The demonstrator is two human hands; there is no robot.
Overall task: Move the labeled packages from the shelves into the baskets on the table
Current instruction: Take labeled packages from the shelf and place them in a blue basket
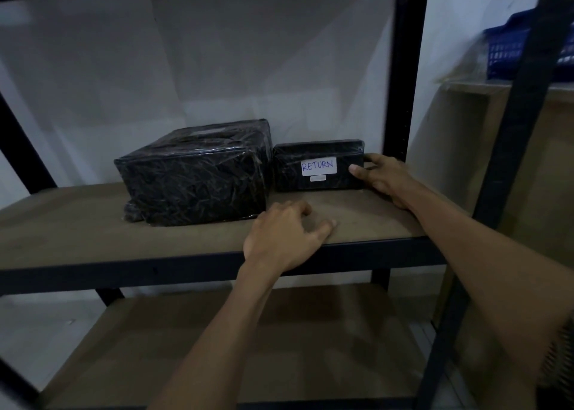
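Observation:
Two black plastic-wrapped packages stand side by side on the brown shelf board (77, 223). The smaller package (316, 167), on the right, carries a white label reading RETURN. My right hand (383, 178) grips its right end, thumb on the front face and fingers behind it. The larger package (195, 176) stands to its left; no label shows on its visible sides. My left hand (285, 234) rests on the shelf board near the front edge, fingers loosely bent, just in front of the gap between the packages and holding nothing.
Black metal uprights (403, 67) frame the shelf, one right behind the small package. A lower shelf board (217, 347) lies below. At the upper right a blue basket (509, 46) sits on a wooden surface, partly hidden by a nearer black post (534, 67).

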